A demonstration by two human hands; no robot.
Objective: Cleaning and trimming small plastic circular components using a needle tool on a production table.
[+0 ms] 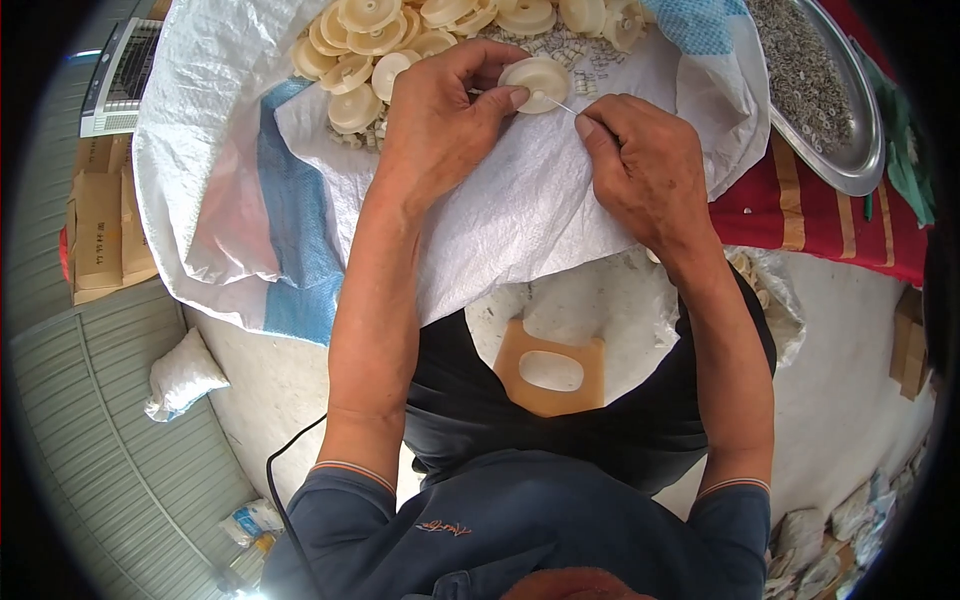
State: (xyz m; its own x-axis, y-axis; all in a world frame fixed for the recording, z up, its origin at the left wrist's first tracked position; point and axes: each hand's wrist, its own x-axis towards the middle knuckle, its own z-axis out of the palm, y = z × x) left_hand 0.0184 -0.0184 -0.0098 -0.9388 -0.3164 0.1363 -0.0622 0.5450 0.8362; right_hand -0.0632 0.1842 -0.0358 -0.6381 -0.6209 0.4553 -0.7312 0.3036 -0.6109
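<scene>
left hand (440,120): I pinch the round cream plastic wheel (540,80), steadying it.
right hand (645,165): I pinch the thin metal pin (556,102), aimed at its hub.

One round cream wheel (538,82) in the left hand (440,120); about fifteen more in the pile (380,45) just above it; one thin pin (560,104) in the right hand (645,165); one silver tray (830,110) right of both hands.

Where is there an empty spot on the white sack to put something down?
The bare sack below both hands, toward the near edge, is free, as is the left part by the blue stripe. The top is crowded with cream wheels; the metal tray is full of small parts.
</scene>
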